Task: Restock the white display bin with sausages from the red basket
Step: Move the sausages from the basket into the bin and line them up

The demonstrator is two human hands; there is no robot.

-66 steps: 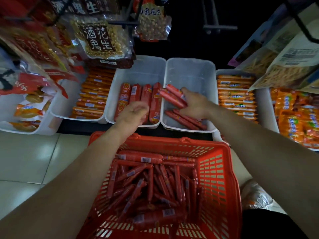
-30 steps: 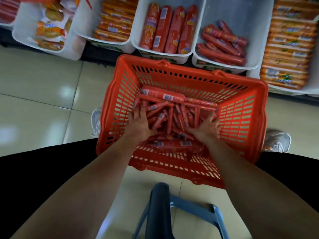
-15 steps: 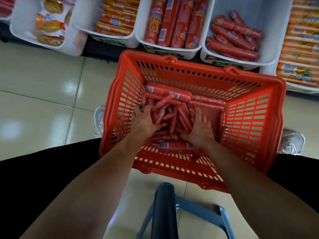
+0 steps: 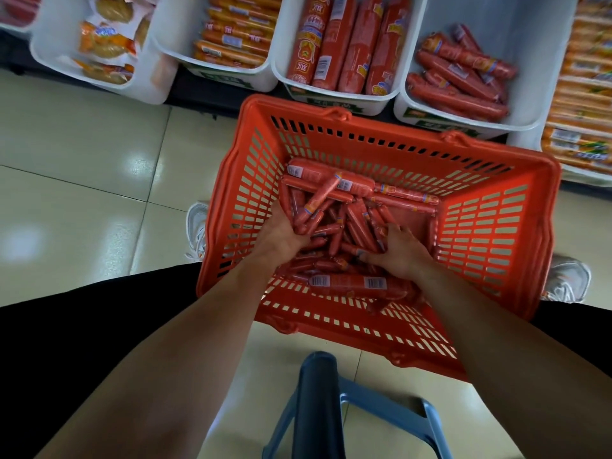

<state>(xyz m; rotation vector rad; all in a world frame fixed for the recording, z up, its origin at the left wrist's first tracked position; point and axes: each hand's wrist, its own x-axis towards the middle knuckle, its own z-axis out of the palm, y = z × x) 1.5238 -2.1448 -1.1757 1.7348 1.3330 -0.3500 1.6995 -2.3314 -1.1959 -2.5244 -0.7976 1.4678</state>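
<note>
The red basket (image 4: 496, 233) stands on the floor between my feet, with many thin red sausages (image 4: 351, 226) piled in it. My left hand (image 4: 281, 233) grips a bunch of these sausages, their ends sticking up past my fingers. My right hand (image 4: 397, 248) lies on the pile with its fingers curled into more sausages. Beyond the basket at the upper right, the white display bin (image 4: 516, 38) holds several medium red sausages (image 4: 460, 81) at its near end. Its far part is bare.
A white bin of thick red sausages (image 4: 341, 44) stands left of the display bin. Bins of orange packs (image 4: 231, 38) and snack bags (image 4: 106, 44) lie further left. More orange packs (image 4: 583, 104) fill the right edge. A blue stool (image 4: 321, 402) is under me.
Both hands left the bins, dropped into the basket and dug into the pile. My left hand has since closed round a bunch and lifted it a little. The view tilted down.
</note>
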